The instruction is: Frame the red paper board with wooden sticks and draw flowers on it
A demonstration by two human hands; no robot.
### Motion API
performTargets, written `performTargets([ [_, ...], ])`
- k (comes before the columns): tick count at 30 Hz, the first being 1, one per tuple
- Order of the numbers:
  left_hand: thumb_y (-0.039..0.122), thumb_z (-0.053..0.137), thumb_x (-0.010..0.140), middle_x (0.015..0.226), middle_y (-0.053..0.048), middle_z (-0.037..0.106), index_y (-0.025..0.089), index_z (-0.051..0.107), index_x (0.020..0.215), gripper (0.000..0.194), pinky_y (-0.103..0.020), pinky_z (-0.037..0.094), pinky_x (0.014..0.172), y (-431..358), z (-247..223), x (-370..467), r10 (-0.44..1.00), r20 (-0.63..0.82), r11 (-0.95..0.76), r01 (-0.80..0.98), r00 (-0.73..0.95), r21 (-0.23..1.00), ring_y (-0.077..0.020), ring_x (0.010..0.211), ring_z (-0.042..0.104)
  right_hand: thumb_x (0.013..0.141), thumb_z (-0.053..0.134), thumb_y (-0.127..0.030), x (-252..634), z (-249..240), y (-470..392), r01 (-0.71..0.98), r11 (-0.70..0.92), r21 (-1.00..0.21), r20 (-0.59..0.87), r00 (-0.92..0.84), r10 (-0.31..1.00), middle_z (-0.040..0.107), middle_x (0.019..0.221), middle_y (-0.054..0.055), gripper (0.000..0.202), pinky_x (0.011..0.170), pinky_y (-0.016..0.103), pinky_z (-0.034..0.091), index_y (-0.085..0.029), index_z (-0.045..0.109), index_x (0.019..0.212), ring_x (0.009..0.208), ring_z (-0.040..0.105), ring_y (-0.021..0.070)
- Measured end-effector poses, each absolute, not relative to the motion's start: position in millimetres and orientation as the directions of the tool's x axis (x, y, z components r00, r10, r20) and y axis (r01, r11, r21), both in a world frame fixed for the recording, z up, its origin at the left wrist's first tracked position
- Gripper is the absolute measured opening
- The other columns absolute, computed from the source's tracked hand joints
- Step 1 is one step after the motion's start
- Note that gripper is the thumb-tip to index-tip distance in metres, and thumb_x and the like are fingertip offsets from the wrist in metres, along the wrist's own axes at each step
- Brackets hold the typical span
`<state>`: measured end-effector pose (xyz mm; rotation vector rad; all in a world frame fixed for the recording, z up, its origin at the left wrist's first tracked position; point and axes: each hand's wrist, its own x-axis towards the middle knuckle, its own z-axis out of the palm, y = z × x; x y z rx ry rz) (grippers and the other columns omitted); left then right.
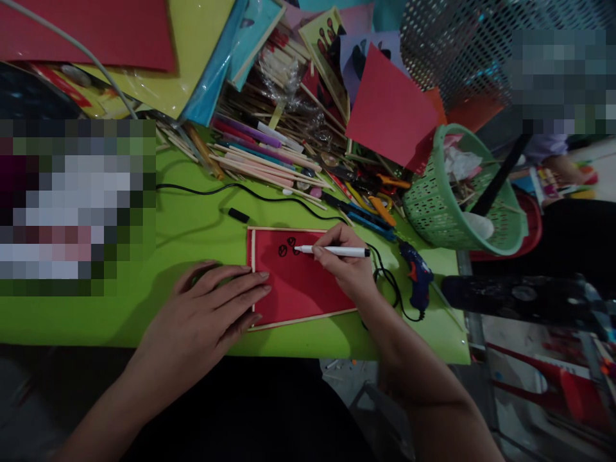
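A red sheet edged with thin wooden sticks lies on the green table. Near its top left are a few small black drawn shapes. My right hand is closed around a white marker, whose tip touches or nearly touches the sheet beside these shapes. My left hand lies flat with its fingers spread, its fingertips over the sheet's left edge. A black marker cap lies above the sheet's left corner.
A glue gun with a black cord lies to the right. Behind are pens, sticks, scissors, coloured sheets and a green basket. Another person's hand shows at the far right. The table's front edge is close below the sheet.
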<state>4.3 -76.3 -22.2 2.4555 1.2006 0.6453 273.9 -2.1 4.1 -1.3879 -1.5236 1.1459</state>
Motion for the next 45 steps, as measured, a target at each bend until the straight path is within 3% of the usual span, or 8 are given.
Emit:
performTargets([
  [17, 0.033, 0.059, 0.102, 0.143, 0.003, 0.068, 0.033, 0.060, 0.143, 0.042, -0.048, 0.036, 0.111, -75.6, -18.5, 5.3, 0.799, 0.260, -0.595, 0.650, 0.542, 0.473, -0.0248, 0.129, 0.060, 0.083, 0.074, -0.030, 276.8, 2.7, -2.2, 0.326, 0.016, -0.945, -0.028, -0.129, 0.991, 0.060, 0.068, -0.003, 0.014, 0.057, 0.028, 0.038, -0.024, 0.062, 0.078, 0.060, 0.050, 0.0132],
  [25, 0.033, 0.059, 0.102, 0.144, 0.003, 0.067, 0.033, 0.058, 0.145, 0.043, -0.048, 0.036, 0.110, -75.1, -19.0, 4.8, 0.796, 0.260, -0.599, 0.650, 0.547, 0.467, -0.0248, 0.129, 0.060, 0.083, 0.077, -0.028, 280.9, -3.1, 0.3, 0.144, -0.001, -0.990, -0.011, -0.071, 0.997, 0.061, 0.067, -0.005, 0.015, 0.054, 0.027, 0.038, -0.024, 0.063, 0.078, 0.053, 0.046, 0.0106],
  [33, 0.032, 0.055, 0.103, 0.143, 0.003, 0.068, 0.030, 0.060, 0.142, 0.039, -0.046, 0.036, 0.108, -73.7, -16.6, 5.8, 0.781, 0.291, -0.623, 0.650, 0.553, 0.436, -0.0250, 0.127, 0.059, 0.082, 0.077, -0.030, 280.3, -0.6, 0.2, 0.232, 0.004, -0.973, -0.014, -0.073, 0.997, 0.061, 0.067, -0.004, 0.016, 0.054, 0.027, 0.037, -0.023, 0.063, 0.077, 0.054, 0.046, 0.0111],
  [45, 0.033, 0.058, 0.102, 0.144, 0.002, 0.067, 0.033, 0.059, 0.145, 0.043, -0.048, 0.036, 0.111, -74.7, -18.9, 4.3, 0.797, 0.264, -0.600, 0.654, 0.544, 0.461, -0.0260, 0.129, 0.060, 0.081, 0.074, -0.030, 277.5, 0.7, -0.1, 0.281, 0.002, -0.960, -0.025, -0.090, 0.996, 0.060, 0.067, -0.003, 0.015, 0.056, 0.029, 0.037, -0.023, 0.063, 0.076, 0.058, 0.048, 0.0127],
])
